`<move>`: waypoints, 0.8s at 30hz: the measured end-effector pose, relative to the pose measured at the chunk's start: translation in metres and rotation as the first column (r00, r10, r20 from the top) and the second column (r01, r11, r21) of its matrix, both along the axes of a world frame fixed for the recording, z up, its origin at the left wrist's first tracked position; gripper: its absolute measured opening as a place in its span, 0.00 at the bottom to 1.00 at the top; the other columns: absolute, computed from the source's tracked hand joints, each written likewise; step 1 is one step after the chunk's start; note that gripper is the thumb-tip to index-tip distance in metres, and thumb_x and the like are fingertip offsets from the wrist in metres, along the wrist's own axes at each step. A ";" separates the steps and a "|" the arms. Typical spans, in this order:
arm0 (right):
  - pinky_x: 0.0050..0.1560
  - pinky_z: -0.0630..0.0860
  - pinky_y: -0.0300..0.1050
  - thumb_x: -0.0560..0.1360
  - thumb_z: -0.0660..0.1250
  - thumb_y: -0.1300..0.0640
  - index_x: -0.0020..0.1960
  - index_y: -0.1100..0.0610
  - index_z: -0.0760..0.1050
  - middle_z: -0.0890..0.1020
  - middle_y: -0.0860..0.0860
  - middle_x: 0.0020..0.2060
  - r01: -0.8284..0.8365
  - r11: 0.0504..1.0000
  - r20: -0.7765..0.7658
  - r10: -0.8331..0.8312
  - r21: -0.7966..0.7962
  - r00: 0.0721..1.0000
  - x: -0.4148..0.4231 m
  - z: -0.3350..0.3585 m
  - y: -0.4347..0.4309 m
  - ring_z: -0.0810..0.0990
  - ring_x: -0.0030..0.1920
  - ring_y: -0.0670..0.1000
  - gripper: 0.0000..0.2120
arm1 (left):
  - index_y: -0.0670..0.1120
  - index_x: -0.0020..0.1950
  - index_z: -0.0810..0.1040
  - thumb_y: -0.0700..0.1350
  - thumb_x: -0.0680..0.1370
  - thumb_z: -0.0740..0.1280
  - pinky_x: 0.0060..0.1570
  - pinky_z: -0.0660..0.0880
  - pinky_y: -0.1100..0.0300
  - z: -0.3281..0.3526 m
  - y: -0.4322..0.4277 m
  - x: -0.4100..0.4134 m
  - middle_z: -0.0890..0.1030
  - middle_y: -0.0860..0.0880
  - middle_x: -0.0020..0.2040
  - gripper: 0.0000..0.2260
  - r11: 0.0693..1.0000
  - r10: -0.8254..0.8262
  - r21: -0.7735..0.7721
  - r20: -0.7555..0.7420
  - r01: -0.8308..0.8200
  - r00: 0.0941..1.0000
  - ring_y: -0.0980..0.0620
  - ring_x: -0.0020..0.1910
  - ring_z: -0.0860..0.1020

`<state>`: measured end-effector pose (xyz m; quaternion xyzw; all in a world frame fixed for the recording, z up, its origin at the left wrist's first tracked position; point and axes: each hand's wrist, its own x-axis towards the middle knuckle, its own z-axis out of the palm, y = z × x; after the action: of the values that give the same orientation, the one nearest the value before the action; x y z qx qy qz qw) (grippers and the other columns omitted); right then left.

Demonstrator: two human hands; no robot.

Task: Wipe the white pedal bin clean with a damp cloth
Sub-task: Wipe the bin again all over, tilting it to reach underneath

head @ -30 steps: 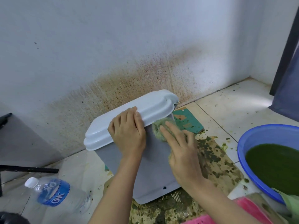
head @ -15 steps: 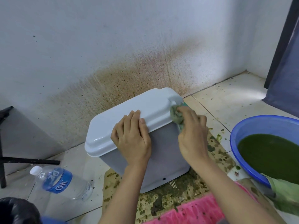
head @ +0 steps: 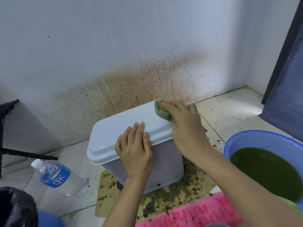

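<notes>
My right hand (head: 185, 126) gripped the cloth (head: 161, 112) on the far lid corner of the bin (head: 118, 128), which stood on a filthy mat (head: 164, 203). My left hand (head: 136, 151) lay flat, steadying it. The grubby cloth might just smear dirt around.

The left forearm (head: 126, 202) and right forearm (head: 246, 187), at the lower middle and lower right of the frame, are bare. The left hand (head: 134, 153) and right hand (head: 185, 128) are bare too, with short plain fingernails.
</notes>
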<state>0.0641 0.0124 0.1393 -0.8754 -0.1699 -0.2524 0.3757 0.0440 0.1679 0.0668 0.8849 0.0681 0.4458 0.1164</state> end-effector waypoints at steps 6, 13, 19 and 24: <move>0.71 0.53 0.61 0.84 0.47 0.48 0.78 0.46 0.57 0.57 0.45 0.78 -0.150 0.867 -0.252 0.029 -0.475 0.967 0.048 0.001 0.049 0.55 0.77 0.55 0.22 | 0.48 0.66 0.80 0.48 0.83 0.56 0.68 0.57 0.57 0.009 0.003 -0.009 0.80 0.50 0.66 0.18 0.997 -0.071 -0.029 -0.031 0.070 0.997 0.52 0.69 0.72; 0.72 0.61 0.59 0.83 0.52 0.46 0.77 0.48 0.62 0.62 0.50 0.77 -0.042 0.998 -0.487 0.012 -0.050 0.873 0.100 0.005 0.015 0.62 0.74 0.58 0.23 | 0.54 0.58 0.83 0.51 0.80 0.59 0.61 0.58 0.58 0.030 0.017 -0.014 0.81 0.59 0.62 0.14 0.976 -0.146 -0.170 -0.031 0.139 0.989 0.60 0.64 0.74; 0.71 0.66 0.54 0.79 0.63 0.45 0.73 0.53 0.69 0.71 0.52 0.72 0.062 0.920 -0.563 0.183 0.388 0.806 0.109 -0.007 0.000 0.70 0.70 0.56 0.25 | 0.51 0.75 0.67 0.69 0.68 0.69 0.72 0.54 0.40 0.031 0.065 -0.021 0.61 0.48 0.79 0.40 0.538 0.314 -0.752 -0.240 -0.380 0.919 0.41 0.77 0.58; 0.61 0.77 0.55 0.74 0.71 0.48 0.66 0.56 0.77 0.83 0.55 0.58 0.206 0.594 -0.570 0.528 0.778 0.629 0.112 -0.023 -0.018 0.82 0.56 0.57 0.23 | 0.49 0.68 0.75 0.59 0.64 0.80 0.50 0.80 0.54 0.024 0.062 -0.018 0.82 0.53 0.59 0.36 -0.125 0.231 -0.990 0.039 0.069 0.972 0.51 0.55 0.82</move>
<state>0.1764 -0.0053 0.1165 -0.6137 0.0447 0.1312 0.7773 0.0262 0.2298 0.0909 0.4428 0.4207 0.3366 0.7167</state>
